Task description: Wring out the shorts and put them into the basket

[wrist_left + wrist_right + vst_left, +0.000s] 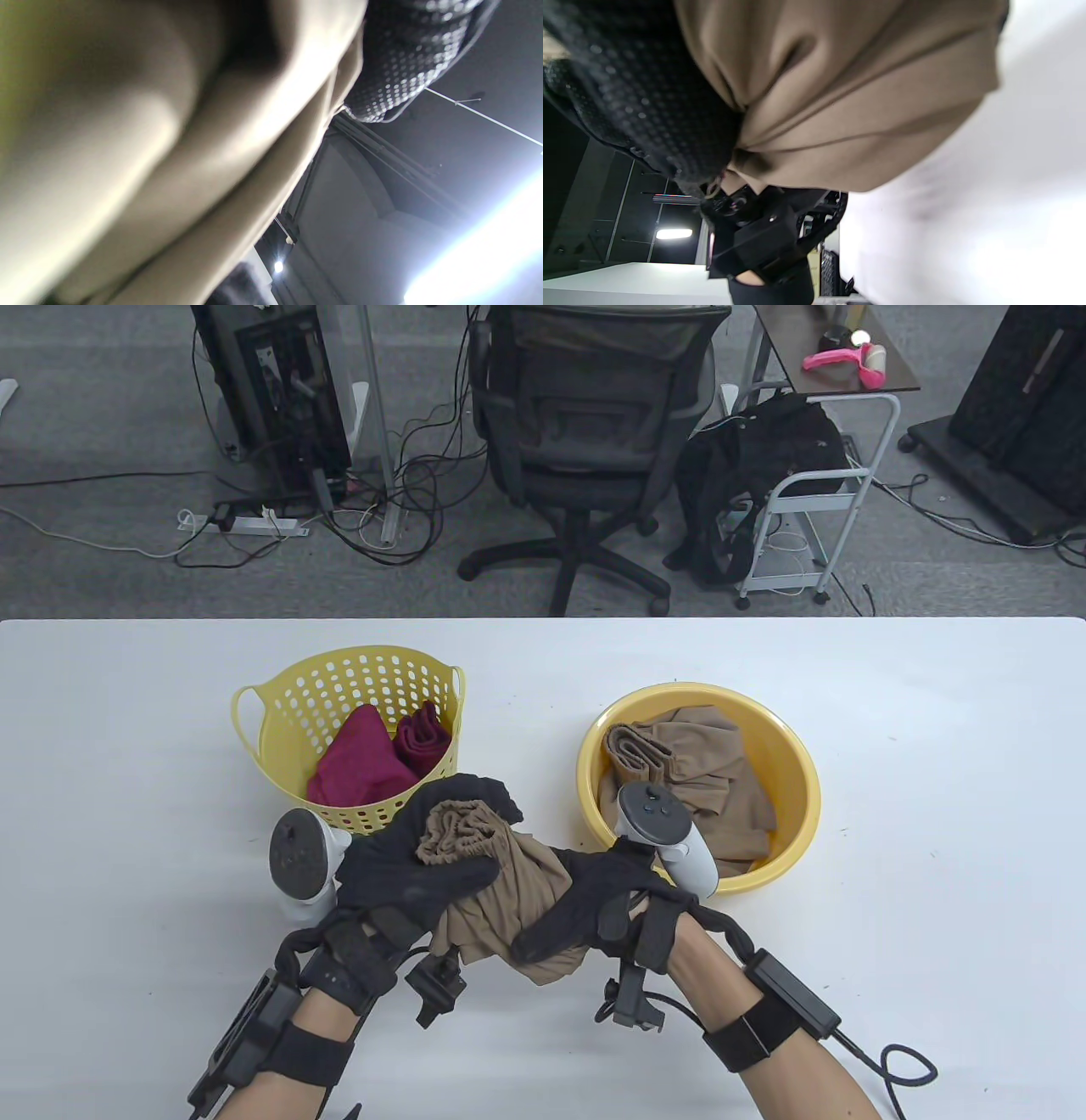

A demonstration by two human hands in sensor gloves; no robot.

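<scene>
White table (933, 814) carries all items. Yellow basin (797, 806), right, contains more tan cloth. Yellow basket (280, 729), left, contains maroon garments; space remains. Tan shorts (509, 891) are bunched above the table, just in front of the basket, apparently mid-wring. Left hand (416, 874) and right hand (594, 908) each grip one end, fingers curled.

shorts (148, 161) blurred, cut off at edges

From above we are looking down on the table (848, 687); both wrist cameras (tilted upward, very close) are sharing the tan shorts (509, 891).
</scene>
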